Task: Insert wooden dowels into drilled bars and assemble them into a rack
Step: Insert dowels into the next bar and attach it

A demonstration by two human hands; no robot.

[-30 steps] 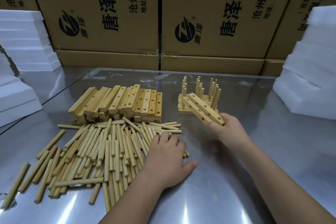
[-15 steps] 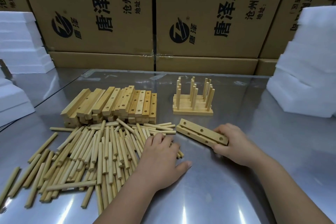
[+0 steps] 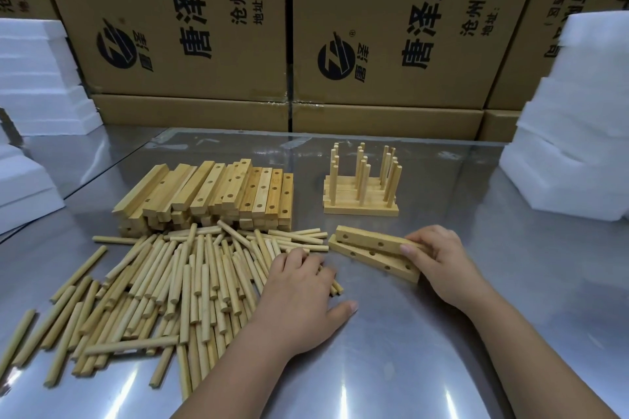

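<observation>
While cardboard boxes (image 3: 391, 88) back the steel table (image 3: 408, 357), left hand (image 3: 299, 296) rests on dowels (image 3: 190, 282), right hand (image 3: 442, 262) grips bars (image 3: 367, 243).

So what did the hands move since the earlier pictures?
The right hand brought the two pale wooden bars with drilled holes down from in front of the finished wooden dowel rack onto the shiny metal table, and still grips them. The left hand stayed resting on the loose pile of round wooden dowels. The rack and the stack of drilled wooden bars stayed put.
</observation>
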